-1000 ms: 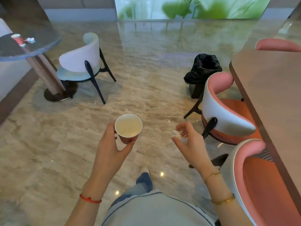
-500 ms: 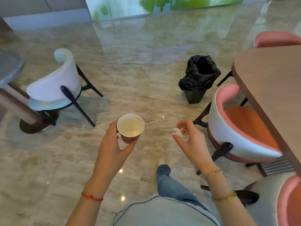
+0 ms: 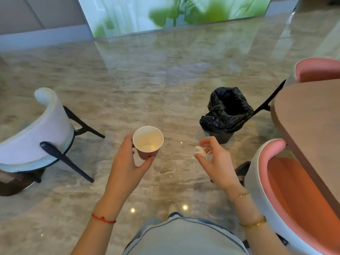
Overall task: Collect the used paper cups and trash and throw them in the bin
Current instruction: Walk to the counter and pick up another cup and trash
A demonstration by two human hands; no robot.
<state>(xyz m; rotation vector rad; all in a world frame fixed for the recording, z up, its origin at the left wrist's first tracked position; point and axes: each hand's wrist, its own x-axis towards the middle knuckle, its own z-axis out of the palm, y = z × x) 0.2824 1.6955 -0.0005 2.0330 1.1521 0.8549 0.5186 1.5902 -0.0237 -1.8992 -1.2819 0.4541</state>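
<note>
Two hands are raised over the marble floor (image 3: 128,92). At 9 o'clock of centre, the left hand (image 3: 127,162) grips an upright paper cup (image 3: 148,141), thumb and fingers curled round its red wall. At 3 o'clock from the cup, the right hand (image 3: 216,161) pinches a crumpled white tissue (image 3: 201,151). Beyond it, at 1 o'clock, the black-lined bin (image 3: 227,111) stands beside the brown surface (image 3: 312,122), pink chairs (image 3: 287,190) nearby.

Head-worn wide-angle view, facing forward and down (hands near); floor (image 3: 128,92) beyond
</note>
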